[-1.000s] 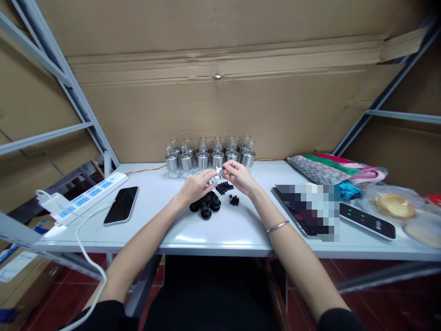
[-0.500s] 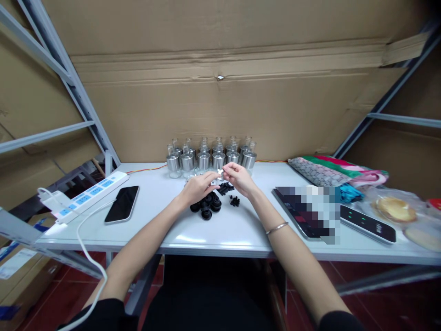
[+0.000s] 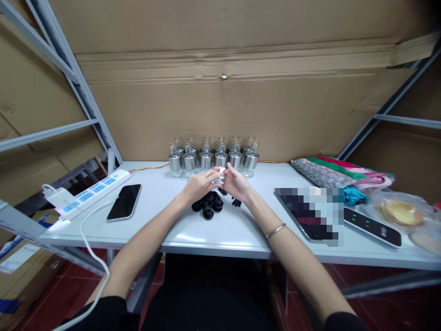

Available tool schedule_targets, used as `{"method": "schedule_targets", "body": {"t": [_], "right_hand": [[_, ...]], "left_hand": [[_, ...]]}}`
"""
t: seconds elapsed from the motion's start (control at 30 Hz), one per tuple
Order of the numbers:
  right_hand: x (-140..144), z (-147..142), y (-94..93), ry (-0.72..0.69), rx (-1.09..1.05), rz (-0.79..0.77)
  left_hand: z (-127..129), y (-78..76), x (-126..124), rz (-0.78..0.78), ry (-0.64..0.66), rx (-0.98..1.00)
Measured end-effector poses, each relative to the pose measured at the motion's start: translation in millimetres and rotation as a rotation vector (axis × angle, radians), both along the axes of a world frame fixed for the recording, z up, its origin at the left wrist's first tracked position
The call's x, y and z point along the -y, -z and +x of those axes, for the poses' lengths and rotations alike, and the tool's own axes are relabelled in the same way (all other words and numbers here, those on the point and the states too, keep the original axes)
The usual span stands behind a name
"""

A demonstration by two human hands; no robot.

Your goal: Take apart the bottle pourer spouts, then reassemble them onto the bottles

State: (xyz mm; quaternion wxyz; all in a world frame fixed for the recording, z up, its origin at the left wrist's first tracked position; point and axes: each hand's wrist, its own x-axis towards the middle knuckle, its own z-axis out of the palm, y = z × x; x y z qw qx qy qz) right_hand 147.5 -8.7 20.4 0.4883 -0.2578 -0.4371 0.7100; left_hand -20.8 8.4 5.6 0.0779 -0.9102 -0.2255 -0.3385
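My left hand (image 3: 203, 185) is closed around a small white piece (image 3: 221, 170), its fingertips pinching the piece from the left. Facing it, my right hand (image 3: 237, 184) is closed at the same spot, thumb up, with a tiny dark bit at its fingertips that is too small to name. Below my left hand lies a pile of round black caps (image 3: 207, 204). Small black parts (image 3: 236, 202) are scattered under my right hand, partly covered by it. Just behind both hands stand two rows of glass bottles (image 3: 206, 161) with silver metal sleeves.
A white power strip (image 3: 98, 187) and a phone (image 3: 124, 202) lie on the left of the white table (image 3: 220, 236). To the right are a partly blurred tablet (image 3: 296, 214), a black-topped device (image 3: 374, 227), a colourful cloth bag (image 3: 344, 172) and food in plastic (image 3: 401, 214). Cardboard (image 3: 220, 105) walls the back.
My right hand has turned and come closer to my left hand, so the fingers of both now meet around the white piece. The whole view has shifted slightly.
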Motion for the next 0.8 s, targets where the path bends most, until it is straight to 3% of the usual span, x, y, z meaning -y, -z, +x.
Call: {"method": "schedule_targets", "body": {"t": [0.17,0.37,0.5,0.63,0.8], "right_hand": [[3,2,-3.8,-0.071,-0.103,-0.035],[0,3,-1.5,-0.026,-0.115,0.037],[-3,4,2.2,0.011,-0.083,0.07],[-7,9,2.3,0.083,-0.134,0.001],[-10,16,-0.2,0.116,-0.22,-0.096]], "left_hand": [[1,0.8,0,0.024,-0.008,-0.006],[-1,-11.6,11,-0.223,0.016,0.085],[-6,-19.2,9,-0.235,-0.059,0.075],[-14,-24.5,4,-0.284,-0.126,-0.015],[-13,-28.1,8,-0.471,-0.083,-0.251]]}}
